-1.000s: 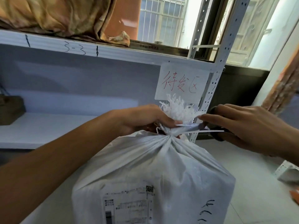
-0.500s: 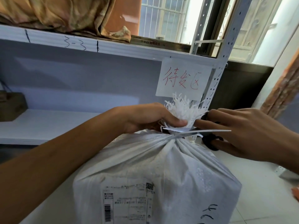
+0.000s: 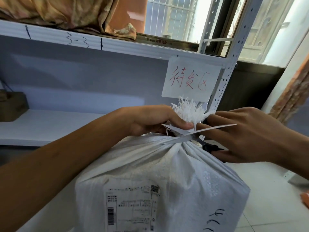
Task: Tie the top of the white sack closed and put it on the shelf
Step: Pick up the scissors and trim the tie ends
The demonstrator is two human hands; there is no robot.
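The white woven sack [image 3: 167, 173] stands in front of me, with a printed shipping label on its side. Its top is gathered into a neck with a frayed tuft [image 3: 190, 109] above. My left hand [image 3: 150, 119] grips that neck from the left, thumb pressed on the tuft. A thin white tie strap [image 3: 217, 127] circles the neck, and its tail sticks out to the right over my right hand [image 3: 247, 136]. That hand holds black-handled scissors [image 3: 211, 149] against the neck, their blades crossing the strap. The white shelf board [image 3: 50, 126] lies behind and to the left.
A brown box [image 3: 11, 106] sits at the shelf's far left. The upper shelf [image 3: 117, 46], marked "3-3", carries crumpled brown cloth [image 3: 66, 12]. A paper sign [image 3: 190, 77] with red writing hangs by the perforated upright [image 3: 232, 56]. Pale floor tiles [image 3: 267, 206] lie on the right.
The scissors have come in closer to the sack's neck, and strap and blades now cross in an X. My left hand keeps its grip on the neck.
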